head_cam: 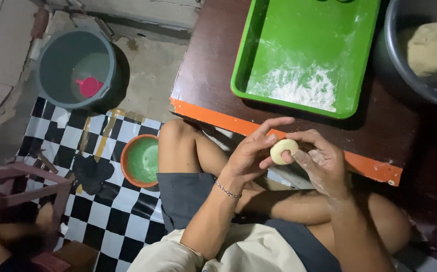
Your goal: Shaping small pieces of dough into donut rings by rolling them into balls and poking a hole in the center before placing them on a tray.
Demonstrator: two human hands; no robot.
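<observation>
A dark brown wooden table with an orange front edge (213, 65) carries a bright green rectangular plastic tray (304, 30) dusted with white flour (299, 86). Beside it, at the right, a grey round basin (405, 65) holds a large pale lump of dough (432, 48). On the floor stand a grey plastic bucket (77, 68) and, nearer the knee, an orange-rimmed green bowl (140, 160). In front of the table edge, the floury right hand (322, 161) and the left hand (248, 156) pinch a small pale round dough ball (283, 150) between them, fingertips closed against it, the left index finger stretched out above it.
</observation>
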